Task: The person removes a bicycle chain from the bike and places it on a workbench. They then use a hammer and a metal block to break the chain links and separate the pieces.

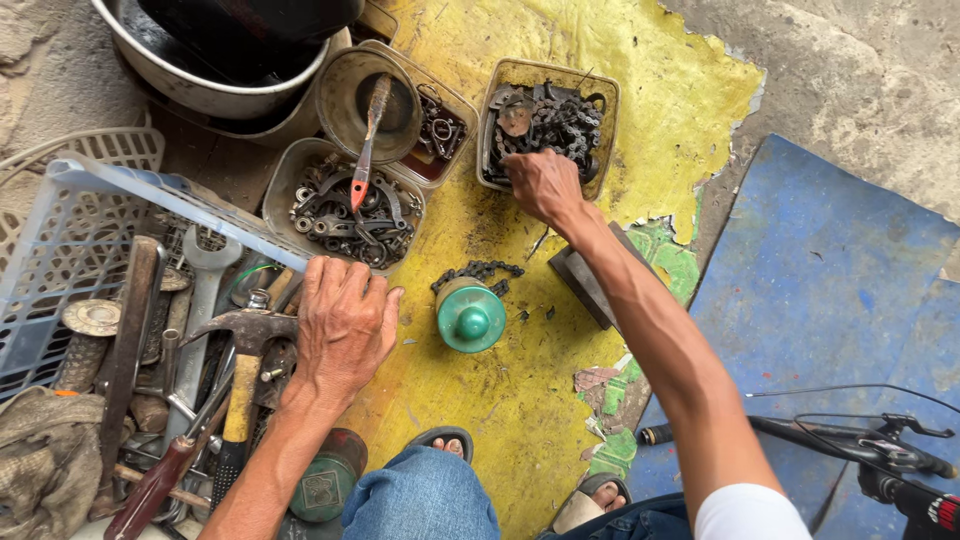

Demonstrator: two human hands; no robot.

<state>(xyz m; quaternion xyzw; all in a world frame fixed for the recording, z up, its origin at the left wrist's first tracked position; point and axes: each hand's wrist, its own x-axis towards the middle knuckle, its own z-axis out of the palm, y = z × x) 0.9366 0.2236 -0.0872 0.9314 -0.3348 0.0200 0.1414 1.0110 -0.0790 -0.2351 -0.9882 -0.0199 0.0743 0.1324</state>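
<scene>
Soft, even daylight fills the frame, bright on the yellow floor patch (520, 380) at the centre, with only faint shadows under the arms. No glare. Focus is sharp throughout; the wide lens bends the edges, stretching the lower corners slightly

Below your left forearm, near the bottom edge of the view, you have a round green tin (328, 485) lying on the floor, and its lid carries a square label with a pale outline whose print is too small to make out. Ahead of you stand three worn rectangular plastic tubs: the tub of chain (547, 125) that your right hand (543, 183) reaches into, the tub of rings and nuts (343, 205), and the tub of small metal bits (440, 130) beside it. You have no signs or screens in view.
</scene>
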